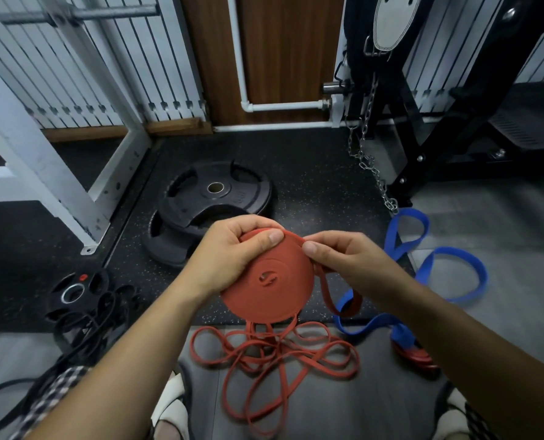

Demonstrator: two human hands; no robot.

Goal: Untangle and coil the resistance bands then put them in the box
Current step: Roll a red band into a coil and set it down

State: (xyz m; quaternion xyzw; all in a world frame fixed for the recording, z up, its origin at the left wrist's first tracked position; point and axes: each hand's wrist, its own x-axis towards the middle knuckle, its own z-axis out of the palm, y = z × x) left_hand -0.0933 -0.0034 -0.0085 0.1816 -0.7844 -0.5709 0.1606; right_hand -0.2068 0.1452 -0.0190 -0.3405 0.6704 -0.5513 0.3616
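Observation:
My left hand (232,249) grips a thick flat coil of red resistance band (273,293), thumb across its top edge. To its right, my right hand (343,258) pinches the band's loose strand where it meets the coil's rim. From the coil that strand hangs down into a tangled heap of red band (273,366) on the floor. A wide blue band (438,265) lies looped on the floor at the right. Black bands (89,325) lie tangled at the left. No box is in view.
Two black weight plates (213,201) lie stacked on the speckled rubber mat beyond my hands, and smaller plates (73,293) sit at the left. A white rack frame (58,185) stands left, a black machine with a hanging chain (369,160) right. A red object (413,357) lies under the blue band.

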